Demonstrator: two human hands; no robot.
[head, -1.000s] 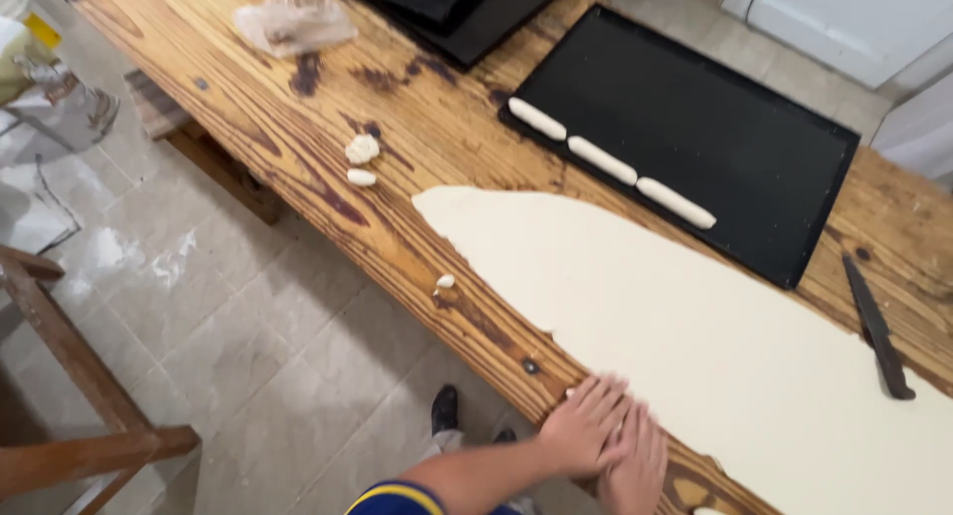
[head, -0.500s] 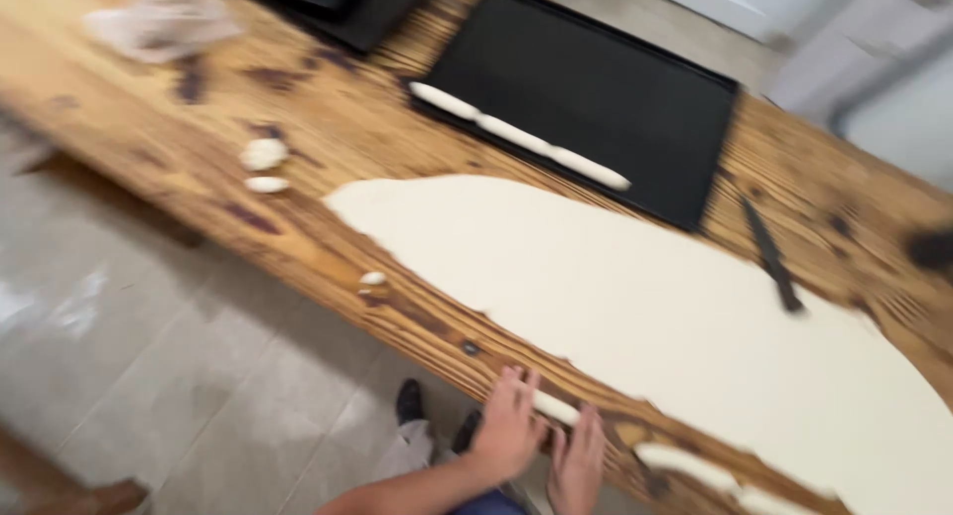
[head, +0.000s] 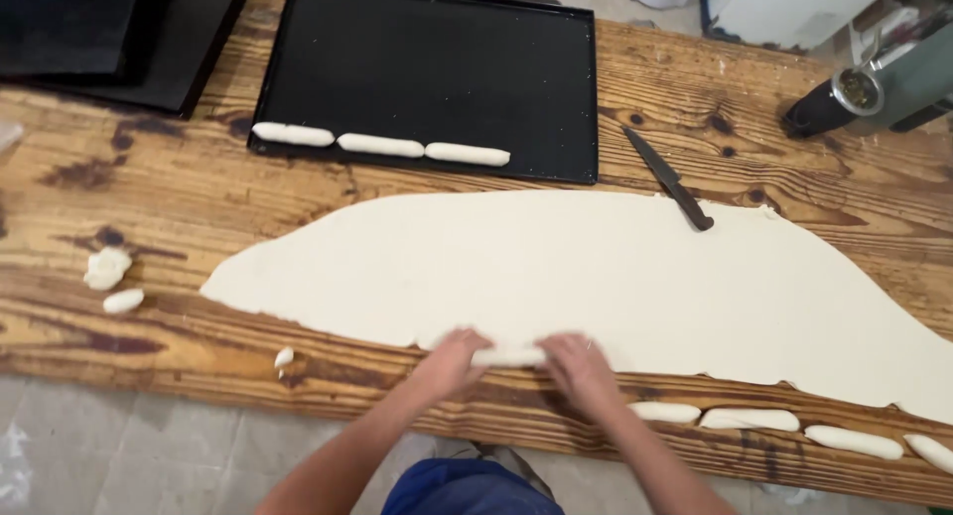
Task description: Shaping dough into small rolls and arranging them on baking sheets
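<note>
A large sheet of pale dough (head: 596, 277) lies rolled out flat on the wooden table (head: 199, 197). At its near edge both my hands press on a short dough roll (head: 508, 357): my left hand (head: 452, 359) covers its left end, my right hand (head: 576, 366) its right end. Only the middle of the roll shows between them. Several cut dough pieces (head: 754, 419) lie in a row along the table's near edge, right of my right hand.
A black baking tray (head: 427, 39) at the back holds three dough rolls (head: 381, 145) along its near rim. A dark knife (head: 669, 179) lies at the sheet's far edge. Small dough scraps (head: 107, 268) sit at the left. A metal machine (head: 874, 83) stands back right.
The view has swung from the table's left end to straight over the sheet. My hands, earlier close together at the near edge, are now spread apart on the dough roll.
</note>
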